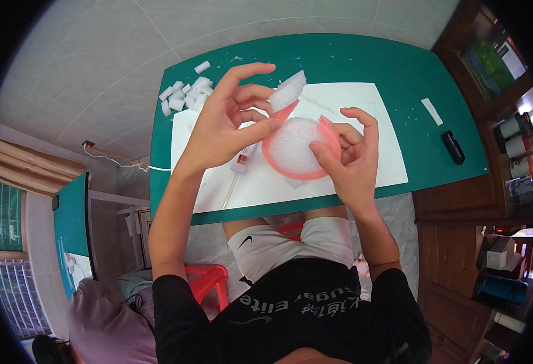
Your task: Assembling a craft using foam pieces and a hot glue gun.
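Observation:
A round white foam disc [295,144] with a pink band [272,162] around its edge is held up over the table. My right hand [354,158] grips the disc's right side, thumb on its white face and fingers at the band. My left hand [227,118] is closed on the band's upper left end, which stands away from the disc. A curved white foam piece [289,91] sticks up beside that end, next to the left fingers; whether it is fixed to the band I cannot tell. Under the left wrist lies a slim white tool with a thin pale rod [230,190].
A white sheet [363,133] covers part of the green tabletop [436,145]. Small white foam pieces [184,94] are heaped at the far left. On the right lie a white foam strip [431,111] and a black case-like object [453,147]. A white cable [157,168] crosses the left edge.

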`<act>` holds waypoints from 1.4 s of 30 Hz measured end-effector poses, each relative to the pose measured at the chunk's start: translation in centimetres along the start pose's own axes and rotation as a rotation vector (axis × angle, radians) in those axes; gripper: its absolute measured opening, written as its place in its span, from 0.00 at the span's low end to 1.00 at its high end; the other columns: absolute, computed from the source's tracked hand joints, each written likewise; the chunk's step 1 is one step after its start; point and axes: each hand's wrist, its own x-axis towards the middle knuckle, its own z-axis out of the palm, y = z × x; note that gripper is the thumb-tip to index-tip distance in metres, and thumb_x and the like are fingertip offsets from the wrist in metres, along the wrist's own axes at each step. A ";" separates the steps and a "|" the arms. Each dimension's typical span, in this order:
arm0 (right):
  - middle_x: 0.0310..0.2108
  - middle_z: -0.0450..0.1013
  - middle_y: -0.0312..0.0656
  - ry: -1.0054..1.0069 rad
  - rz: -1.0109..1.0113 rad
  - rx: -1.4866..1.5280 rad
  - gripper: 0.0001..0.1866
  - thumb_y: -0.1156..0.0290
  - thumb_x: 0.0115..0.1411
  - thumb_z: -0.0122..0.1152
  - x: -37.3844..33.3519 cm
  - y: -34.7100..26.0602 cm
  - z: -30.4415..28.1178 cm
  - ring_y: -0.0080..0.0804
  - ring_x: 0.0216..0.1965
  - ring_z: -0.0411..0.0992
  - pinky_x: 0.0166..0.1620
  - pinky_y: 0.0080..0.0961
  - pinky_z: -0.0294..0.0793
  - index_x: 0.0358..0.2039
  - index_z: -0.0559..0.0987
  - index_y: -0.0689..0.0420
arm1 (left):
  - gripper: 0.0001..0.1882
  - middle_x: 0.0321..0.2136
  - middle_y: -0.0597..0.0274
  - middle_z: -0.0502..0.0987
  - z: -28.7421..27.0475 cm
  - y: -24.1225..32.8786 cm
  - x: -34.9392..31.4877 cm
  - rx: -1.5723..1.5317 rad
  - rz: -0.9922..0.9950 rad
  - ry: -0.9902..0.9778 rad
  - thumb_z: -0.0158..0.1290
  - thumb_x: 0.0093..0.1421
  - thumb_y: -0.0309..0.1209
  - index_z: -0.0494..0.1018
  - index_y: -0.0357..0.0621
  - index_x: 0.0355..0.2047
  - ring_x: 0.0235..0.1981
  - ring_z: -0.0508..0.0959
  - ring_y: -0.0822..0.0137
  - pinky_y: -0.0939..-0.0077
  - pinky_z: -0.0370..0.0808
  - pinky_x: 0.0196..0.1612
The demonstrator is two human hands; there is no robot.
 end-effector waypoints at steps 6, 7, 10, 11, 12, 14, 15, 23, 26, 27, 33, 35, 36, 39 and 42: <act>0.39 0.76 0.48 0.070 -0.087 0.015 0.32 0.83 0.54 0.67 -0.2 0.3 1.0 0.30 0.43 0.77 0.47 0.24 0.77 0.55 0.60 0.61 | 0.30 0.39 0.58 0.75 -0.6 -0.9 -0.3 -0.012 -0.016 0.020 0.61 0.53 0.18 0.64 0.40 0.55 0.41 0.78 0.71 0.77 0.77 0.45; 0.39 0.76 0.48 0.060 -0.121 -0.012 0.31 0.83 0.54 0.67 -0.1 0.4 1.0 0.30 0.44 0.77 0.47 0.24 0.77 0.55 0.61 0.61 | 0.27 0.38 0.58 0.76 -0.8 -1.1 -0.5 0.010 -0.007 0.026 0.61 0.53 0.18 0.66 0.39 0.53 0.42 0.78 0.70 0.76 0.78 0.46; 0.41 0.75 0.49 0.064 -0.168 -0.053 0.29 0.82 0.54 0.67 -0.1 0.7 0.9 0.31 0.45 0.77 0.47 0.24 0.77 0.53 0.62 0.61 | 0.19 0.39 0.58 0.77 -1.1 -1.6 -0.6 0.034 0.016 -0.013 0.60 0.55 0.18 0.71 0.36 0.47 0.41 0.78 0.69 0.74 0.78 0.46; 0.42 0.75 0.49 0.070 -0.180 -0.059 0.28 0.82 0.55 0.68 0.0 0.8 0.9 0.31 0.46 0.77 0.47 0.25 0.77 0.52 0.64 0.61 | 0.19 0.39 0.58 0.77 -1.0 -1.7 -0.6 0.034 0.015 -0.016 0.60 0.55 0.18 0.71 0.36 0.47 0.41 0.78 0.69 0.74 0.78 0.46; 0.42 0.75 0.49 0.073 -0.181 -0.060 0.28 0.82 0.55 0.68 0.0 0.8 0.9 0.31 0.46 0.77 0.47 0.25 0.77 0.52 0.64 0.61 | 0.16 0.39 0.57 0.77 -0.9 -1.7 -0.7 0.033 0.028 -0.005 0.60 0.55 0.18 0.74 0.34 0.45 0.40 0.79 0.69 0.74 0.78 0.46; 0.44 0.74 0.48 0.073 -0.216 -0.088 0.24 0.82 0.55 0.68 0.1 0.8 0.8 0.31 0.46 0.76 0.48 0.25 0.76 0.50 0.67 0.62 | 0.13 0.39 0.57 0.78 -0.7 -1.7 -0.9 0.032 0.040 0.004 0.60 0.56 0.19 0.76 0.33 0.42 0.40 0.79 0.68 0.73 0.78 0.47; 0.44 0.74 0.48 0.075 -0.217 -0.088 0.24 0.82 0.55 0.68 0.1 0.8 0.8 0.31 0.46 0.76 0.48 0.25 0.76 0.50 0.67 0.62 | 0.14 0.40 0.56 0.78 -0.7 -1.7 -1.0 0.042 0.020 0.010 0.60 0.56 0.19 0.77 0.32 0.43 0.40 0.79 0.68 0.73 0.78 0.48; 0.43 0.74 0.47 0.093 -0.209 -0.073 0.22 0.80 0.55 0.69 0.0 1.3 0.8 0.30 0.45 0.76 0.47 0.24 0.76 0.48 0.70 0.63 | 0.15 0.46 0.50 0.79 -0.5 -1.7 -1.2 0.108 0.080 -0.041 0.59 0.56 0.19 0.79 0.34 0.45 0.45 0.79 0.64 0.70 0.77 0.51; 0.43 0.74 0.47 0.091 -0.225 -0.072 0.22 0.80 0.55 0.69 -0.1 1.5 0.8 0.30 0.45 0.76 0.47 0.24 0.76 0.48 0.70 0.64 | 0.15 0.46 0.49 0.79 -0.5 -2.0 -1.2 0.104 0.133 -0.051 0.58 0.56 0.18 0.79 0.35 0.45 0.46 0.79 0.62 0.70 0.76 0.51; 0.43 0.74 0.47 0.090 -0.225 -0.072 0.22 0.80 0.55 0.69 -0.1 1.5 0.8 0.30 0.45 0.76 0.47 0.24 0.76 0.48 0.70 0.64 | 0.15 0.46 0.49 0.79 -0.4 -2.0 -1.3 0.127 0.141 -0.056 0.57 0.57 0.18 0.79 0.35 0.46 0.47 0.78 0.62 0.70 0.76 0.51; 0.42 0.75 0.46 0.098 -0.244 -0.063 0.20 0.80 0.55 0.69 -0.2 1.8 0.7 0.28 0.43 0.76 0.45 0.22 0.77 0.47 0.72 0.64 | 0.16 0.47 0.51 0.79 0.1 -2.2 -1.6 0.180 0.181 -0.073 0.55 0.59 0.19 0.78 0.35 0.48 0.47 0.78 0.62 0.71 0.75 0.51; 0.40 0.76 0.46 0.107 -0.216 -0.089 0.19 0.79 0.55 0.69 -0.3 1.8 0.5 0.27 0.42 0.76 0.44 0.22 0.77 0.46 0.73 0.64 | 0.16 0.47 0.51 0.78 0.2 -2.3 -1.7 0.187 0.180 -0.069 0.54 0.60 0.20 0.77 0.36 0.49 0.47 0.78 0.63 0.71 0.75 0.51; 0.40 0.76 0.46 0.106 -0.215 -0.089 0.19 0.79 0.55 0.69 -0.2 1.9 0.5 0.27 0.42 0.76 0.44 0.22 0.77 0.46 0.73 0.64 | 0.16 0.47 0.51 0.78 0.3 -2.3 -1.8 0.180 0.162 -0.057 0.54 0.60 0.20 0.78 0.36 0.49 0.47 0.78 0.63 0.71 0.75 0.50; 0.40 0.76 0.46 0.103 -0.231 -0.116 0.19 0.79 0.55 0.69 -0.1 1.9 0.4 0.27 0.41 0.76 0.43 0.21 0.76 0.46 0.74 0.64 | 0.16 0.48 0.52 0.78 0.5 -2.4 -2.0 0.179 0.132 -0.036 0.54 0.60 0.20 0.77 0.37 0.50 0.47 0.78 0.64 0.72 0.75 0.49; 0.40 0.76 0.46 0.088 -0.246 -0.138 0.19 0.79 0.56 0.69 0.1 2.0 0.3 0.26 0.42 0.76 0.43 0.22 0.76 0.47 0.74 0.65 | 0.17 0.48 0.53 0.77 0.7 -2.2 -2.3 0.176 0.055 -0.017 0.55 0.61 0.21 0.76 0.37 0.51 0.45 0.78 0.67 0.74 0.77 0.47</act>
